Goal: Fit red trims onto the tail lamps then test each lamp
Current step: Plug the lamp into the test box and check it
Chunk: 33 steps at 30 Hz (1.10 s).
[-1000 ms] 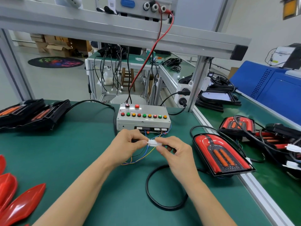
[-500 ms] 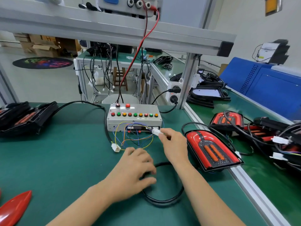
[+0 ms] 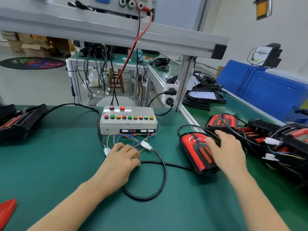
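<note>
From the head view, the testing step is in hand. The right hand lies spread on the red plastic tail lamp on the green counter. The left hand rests, fingers loosely bent, on the black cable. Next it likely must press a button on the grey test box.

No legible text anywhere. Tester box has a small label strip on top near the red button, too blurred to read. White tags on its front edge: blank or unreadable. Round floor mat shows coloured graphics, no readable letters.
</note>
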Tool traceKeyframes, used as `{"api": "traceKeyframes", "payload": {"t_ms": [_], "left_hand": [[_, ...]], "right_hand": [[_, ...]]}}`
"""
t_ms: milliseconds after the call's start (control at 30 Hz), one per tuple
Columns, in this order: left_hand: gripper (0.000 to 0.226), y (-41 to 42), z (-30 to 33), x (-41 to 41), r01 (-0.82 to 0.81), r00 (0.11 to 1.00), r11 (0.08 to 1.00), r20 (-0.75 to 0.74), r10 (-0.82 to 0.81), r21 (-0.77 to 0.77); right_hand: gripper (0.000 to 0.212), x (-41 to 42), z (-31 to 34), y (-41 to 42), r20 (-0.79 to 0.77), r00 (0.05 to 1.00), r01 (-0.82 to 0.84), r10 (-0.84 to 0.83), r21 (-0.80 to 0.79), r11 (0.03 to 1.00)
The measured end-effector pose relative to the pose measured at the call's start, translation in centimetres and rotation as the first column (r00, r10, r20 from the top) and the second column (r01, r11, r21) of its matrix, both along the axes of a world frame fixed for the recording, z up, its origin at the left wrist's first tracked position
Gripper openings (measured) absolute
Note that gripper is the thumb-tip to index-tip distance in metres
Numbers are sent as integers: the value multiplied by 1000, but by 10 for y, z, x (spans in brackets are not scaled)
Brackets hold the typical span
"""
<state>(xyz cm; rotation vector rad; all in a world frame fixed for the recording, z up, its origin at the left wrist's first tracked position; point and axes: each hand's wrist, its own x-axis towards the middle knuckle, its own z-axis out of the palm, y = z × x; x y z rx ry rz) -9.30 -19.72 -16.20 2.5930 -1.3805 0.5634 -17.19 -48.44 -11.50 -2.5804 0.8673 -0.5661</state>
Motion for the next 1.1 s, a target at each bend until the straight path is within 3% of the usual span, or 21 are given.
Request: {"api": "traceKeyframes", "payload": {"t_ms": [100, 167, 233, 400, 567, 667, 767, 833, 1100], "left_hand": [[35, -1, -2, -3, -50, 999, 997, -2, 50, -50], [31, -2, -4, -7, -71, 997, 992, -46, 66, -108], [31, -3, -6, -9, -82, 995, 985, -68, 72, -151], [34, -5, -8, -7, -89, 996, 983, -27, 85, -164], [32, -7, -14, -6, -100, 995, 977, -20, 98, -187], [29, -6, -16, -5, -118, 993, 972, -28, 114, -202], [28, -8, -16, -5, -121, 993, 970, -24, 119, -211], [27, -10, -16, -6, -115, 993, 970, -20, 114, -213], [28, -3, -14, -2, -123, 992, 952, -36, 117, -280]], "right_hand": [[61, -8, 0, -28, -185, 982, 78, -28, 271, 959], [44, -9, -5, -38, -119, 992, 42, 34, 583, 811], [29, -10, -9, -44, -64, 996, 11, 59, 763, 647], [44, -15, -15, -46, 47, 997, -63, 53, 930, 363], [41, -19, -20, -37, 209, 978, -204, -22, 970, 130], [42, -17, -24, -24, 377, 913, -371, -159, 926, 67], [31, -8, -27, -6, 490, 819, -492, -299, 867, 74], [24, 0, -33, 3, 495, 791, -492, -360, 864, 106], [39, 11, -55, 20, 502, 776, -471, -381, 864, 180]]}}
